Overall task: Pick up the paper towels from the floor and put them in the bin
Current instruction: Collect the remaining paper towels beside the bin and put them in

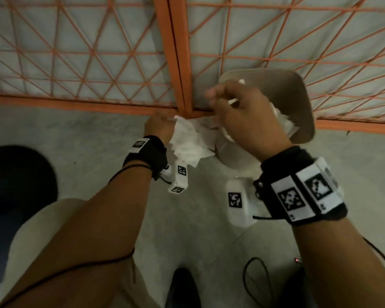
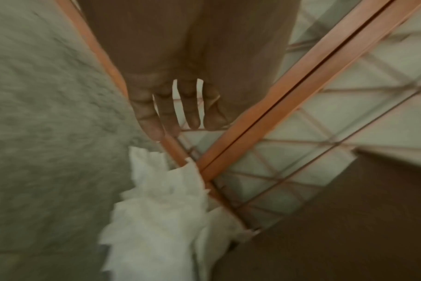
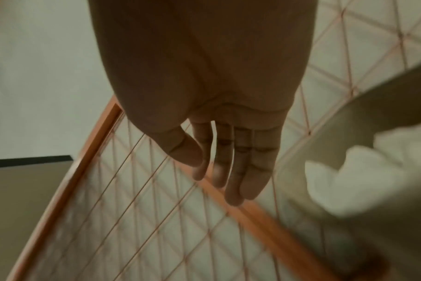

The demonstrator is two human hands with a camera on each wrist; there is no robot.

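1. A heap of white paper towels (image 1: 190, 144) is seen on the grey floor (image 1: 98, 138), against the bottom rail of an orange lattice fence (image 1: 76, 63); its far end is hidden behind the right hand (image 1: 242, 116).
2. The heap's long axis appears to run along the rail toward the bin (image 1: 298, 103), though blur softens its outline.
3. The beige bin is shown just right of the heap, beside the fence, with white towels (image 3: 363, 178) inside; its base is cut off by the right wrist.
4. The left hand (image 2: 178, 106) is held at the heap's left edge, fingers straight and spread, nothing gripped.
5. The right hand is held above the bin, fingers extended and empty in the wrist view.
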